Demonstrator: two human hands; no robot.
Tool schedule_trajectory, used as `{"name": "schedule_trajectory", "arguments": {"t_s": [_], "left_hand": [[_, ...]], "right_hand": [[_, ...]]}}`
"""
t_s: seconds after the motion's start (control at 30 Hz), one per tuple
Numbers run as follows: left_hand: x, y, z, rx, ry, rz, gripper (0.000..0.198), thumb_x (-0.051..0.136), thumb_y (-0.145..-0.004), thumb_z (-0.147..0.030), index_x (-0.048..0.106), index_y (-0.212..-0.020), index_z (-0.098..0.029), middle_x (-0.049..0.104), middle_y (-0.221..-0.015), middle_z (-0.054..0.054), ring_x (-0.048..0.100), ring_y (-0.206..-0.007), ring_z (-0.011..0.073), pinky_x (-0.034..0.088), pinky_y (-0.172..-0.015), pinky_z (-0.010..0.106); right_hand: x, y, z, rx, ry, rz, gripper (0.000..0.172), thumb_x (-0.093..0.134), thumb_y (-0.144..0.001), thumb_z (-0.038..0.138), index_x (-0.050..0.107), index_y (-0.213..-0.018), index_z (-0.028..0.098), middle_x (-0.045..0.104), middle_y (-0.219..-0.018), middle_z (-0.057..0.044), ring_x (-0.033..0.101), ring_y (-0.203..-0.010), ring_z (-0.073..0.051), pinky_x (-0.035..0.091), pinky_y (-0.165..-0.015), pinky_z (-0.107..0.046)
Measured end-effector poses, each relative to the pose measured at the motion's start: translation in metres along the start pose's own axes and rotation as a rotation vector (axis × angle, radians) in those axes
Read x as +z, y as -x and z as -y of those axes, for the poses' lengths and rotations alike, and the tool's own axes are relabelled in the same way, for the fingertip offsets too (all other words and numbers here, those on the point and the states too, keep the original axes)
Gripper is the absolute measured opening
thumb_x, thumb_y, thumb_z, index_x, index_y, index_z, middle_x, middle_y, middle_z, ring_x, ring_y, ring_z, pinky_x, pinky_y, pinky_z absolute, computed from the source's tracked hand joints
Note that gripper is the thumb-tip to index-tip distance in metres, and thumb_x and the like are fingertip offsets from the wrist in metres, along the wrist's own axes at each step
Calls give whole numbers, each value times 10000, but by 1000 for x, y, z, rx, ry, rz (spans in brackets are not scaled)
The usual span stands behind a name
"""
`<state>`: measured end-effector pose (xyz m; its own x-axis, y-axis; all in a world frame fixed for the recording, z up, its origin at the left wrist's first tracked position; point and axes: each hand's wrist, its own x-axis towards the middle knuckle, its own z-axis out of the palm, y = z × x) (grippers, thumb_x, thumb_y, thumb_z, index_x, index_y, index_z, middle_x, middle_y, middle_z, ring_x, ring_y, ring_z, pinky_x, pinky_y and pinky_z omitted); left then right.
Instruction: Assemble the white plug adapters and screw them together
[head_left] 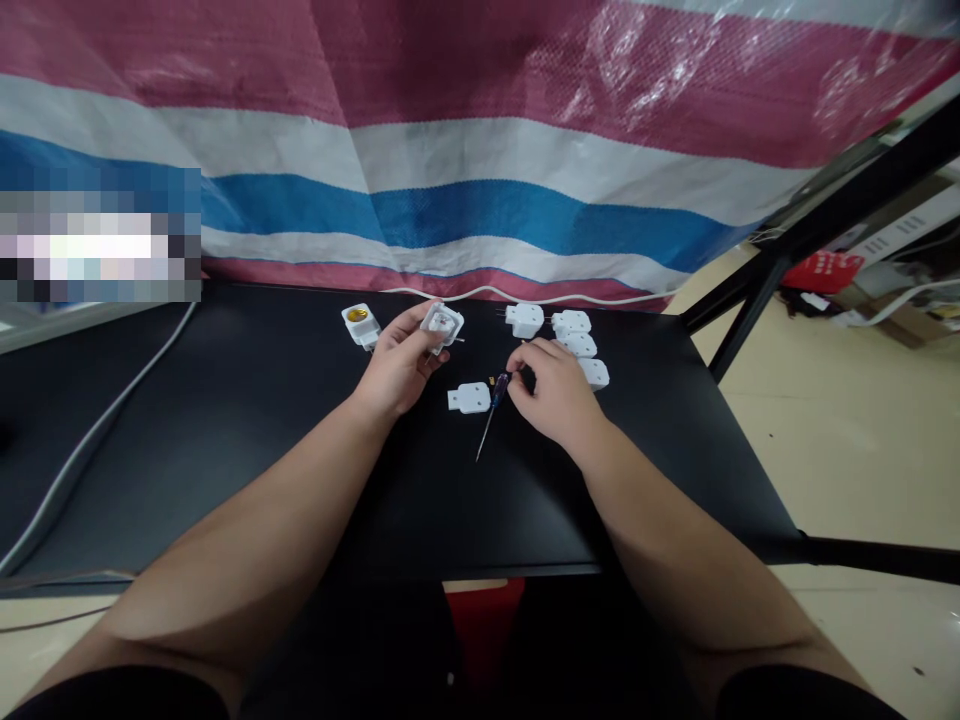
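Bare forearms (247,530) are stretched over a black table (225,400). A white plastic plug housing (442,325), light and stiff, is pinched at twelve o'clock by the left hand (401,360) and is best taken by its edges; whether the small screwdriver (496,395) is gripped by the right hand (551,390) cannot be told.

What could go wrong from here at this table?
The screwdriver lies loose beside the right hand, so a careless move might knock it or catch skin on its thin tip. The white plug housing in the left hand could slip, and any small part dropped might be hard to spot on the black table.
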<state>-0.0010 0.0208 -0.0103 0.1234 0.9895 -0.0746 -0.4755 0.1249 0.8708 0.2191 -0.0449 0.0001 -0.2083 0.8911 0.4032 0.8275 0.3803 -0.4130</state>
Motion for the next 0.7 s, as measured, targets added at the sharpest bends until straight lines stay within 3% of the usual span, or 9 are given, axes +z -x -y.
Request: {"name": "schedule_trajectory", "arguments": {"t_s": [0.17,0.33,0.47,0.57,0.7], "left_hand": [[1,3,2,-26,-15,52,430,888,-710,-178,759,-1115,-242,762,-1045,21,675,-863,133,563,-682,224],[2,5,4,-35,17,104,493,942,-678,-147,742,-1121,-234,743,-1001,2,651,-799,102,563,-670,206],[1,5,6,-32,-8,167,531,944,-677,-134,725,-1150,-234,725,-994,-4,650,-771,93,573,-676,210],[1,5,8,-30,-25,203,541,940,-687,-136,716,-1171,-230,726,-1009,-1,658,-772,92,575,-675,208],[1,6,9,-29,-26,254,531,936,-693,-124,717,-1167,-222,721,-969,-5,642,-717,83,560,-636,201]], "right_hand": [[-10,5,4,-23,101,159,154,623,-838,74,656,-877,219,710,-917,-74,619,-936,-286,513,-868,-427],[-5,9,6,74,98,316,213,648,-820,23,694,-925,202,708,-948,-64,648,-835,-229,498,-745,-366],[-8,9,8,116,84,318,168,719,-847,64,688,-923,211,697,-923,-47,640,-774,-201,460,-670,-337],[-11,7,10,108,45,263,123,733,-893,117,708,-962,216,693,-925,-42,651,-784,-202,490,-696,-353],[-5,3,8,112,-314,66,47,710,-947,195,739,-970,225,650,-961,-40,673,-782,-169,586,-768,-369]]}}
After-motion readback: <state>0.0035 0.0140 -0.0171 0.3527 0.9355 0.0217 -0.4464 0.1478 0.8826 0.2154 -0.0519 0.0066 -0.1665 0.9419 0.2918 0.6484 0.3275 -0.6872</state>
